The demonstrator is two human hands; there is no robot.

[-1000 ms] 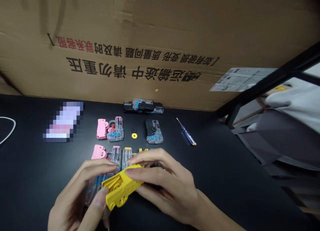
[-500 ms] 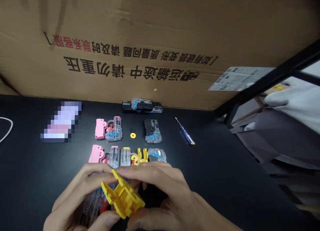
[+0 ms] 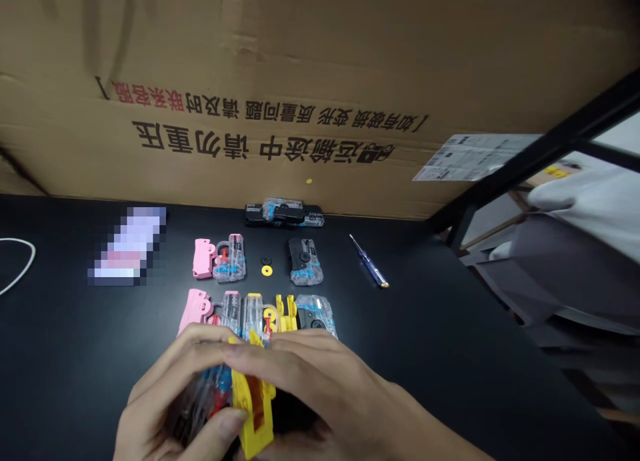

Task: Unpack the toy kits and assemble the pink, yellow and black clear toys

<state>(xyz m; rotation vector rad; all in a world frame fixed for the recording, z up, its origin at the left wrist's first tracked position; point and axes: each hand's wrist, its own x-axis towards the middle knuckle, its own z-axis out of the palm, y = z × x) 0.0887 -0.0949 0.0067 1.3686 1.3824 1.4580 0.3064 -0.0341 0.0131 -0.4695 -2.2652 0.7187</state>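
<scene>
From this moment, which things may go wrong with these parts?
The yellow part, held between left hand and right hand, might slip. The left hand is beside the nearer pink part and may push it. The small yellow disc, lying by the small black disc, could slide if brushed.

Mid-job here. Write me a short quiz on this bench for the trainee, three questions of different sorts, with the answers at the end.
1. Multiple choice: what colour is the plastic part between the left hand and the right hand?
A) pink
B) yellow
C) green

2. True or false: the screwdriver lies on the table, touched by neither hand.

3. Fill in the blank: the loose yellow disc beyond the hands lies right beside a ____ disc.

Key: 1 B; 2 true; 3 black.
</scene>
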